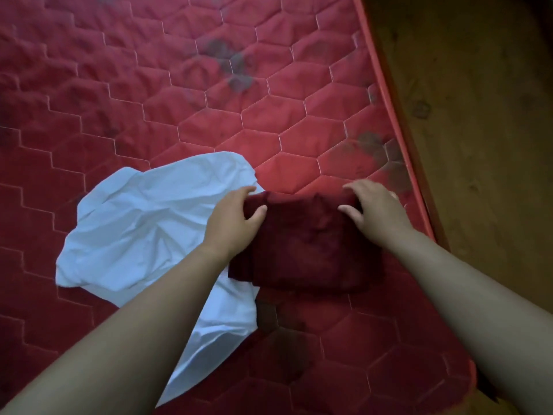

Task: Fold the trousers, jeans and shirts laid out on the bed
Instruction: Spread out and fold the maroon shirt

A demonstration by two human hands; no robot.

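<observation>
A dark maroon garment (308,247) lies folded into a compact rectangle on the red quilted mattress (179,94), near its right edge. My left hand (236,220) grips the garment's far left corner, thumb on top and fingers curled over the edge. At the far right corner my right hand (374,208) holds the fold in the same way. A crumpled white shirt (143,229) lies unfolded to the left, partly under my left forearm and touching the maroon garment.
The mattress edge (398,121) runs diagonally along the right, with brown wooden floor (478,100) beyond it. Dark stains mark the mattress at the centre top and near the right edge.
</observation>
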